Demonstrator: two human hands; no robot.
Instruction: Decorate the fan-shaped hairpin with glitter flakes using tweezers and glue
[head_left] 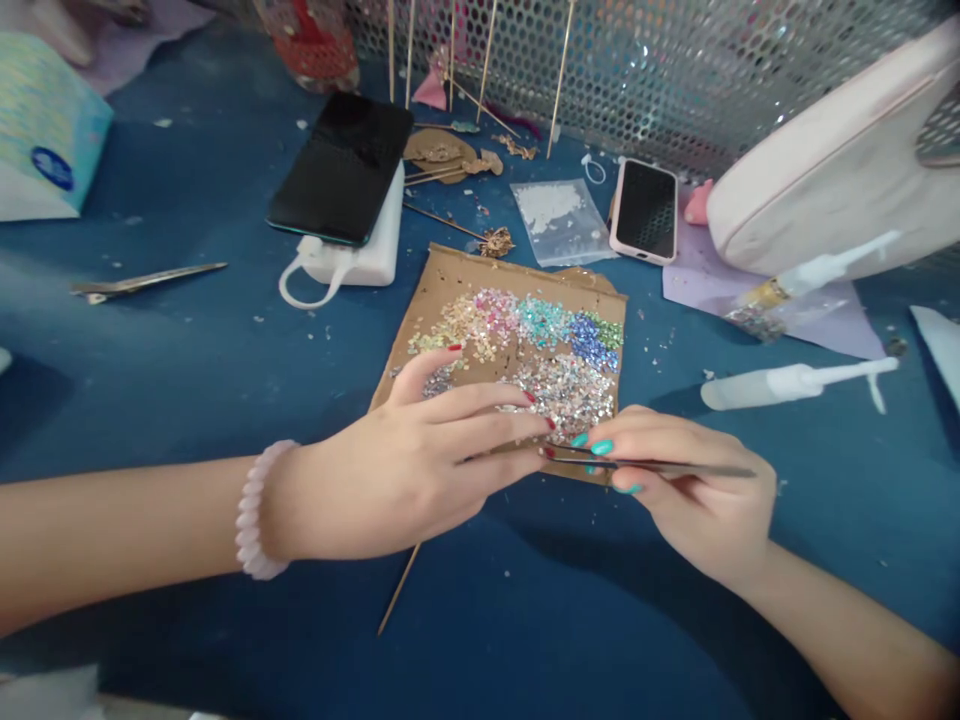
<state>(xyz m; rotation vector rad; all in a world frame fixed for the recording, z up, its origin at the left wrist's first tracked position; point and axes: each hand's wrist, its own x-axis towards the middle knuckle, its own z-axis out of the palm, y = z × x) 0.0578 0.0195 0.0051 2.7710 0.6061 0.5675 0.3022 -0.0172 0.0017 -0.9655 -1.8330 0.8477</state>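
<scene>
My left hand (405, 465), with a beaded bracelet at the wrist, lies palm down over a piece of cardboard (409, 315), its fingers stretched out and apart. From under its palm a thin wooden stick (397, 590) sticks out toward me; its other end is hidden. My right hand (697, 490) is closed on dark metal tweezers (675, 467), whose tips point left and reach my left fingertips at the cardboard's front edge. Silver sequins (570, 395) are heaped just behind those tips. Yellow, pink, turquoise, blue and green sequins (544, 320) lie farther back.
A black tablet-like device (345, 165) rests on a white block with a cable. Behind the cardboard are a bag of white bits (559, 220) and a phone (645, 210). White nozzle bottle (757, 390) lies right, metal clip (150, 282) left. Upright sticks (487, 50) stand by a perforated metal panel.
</scene>
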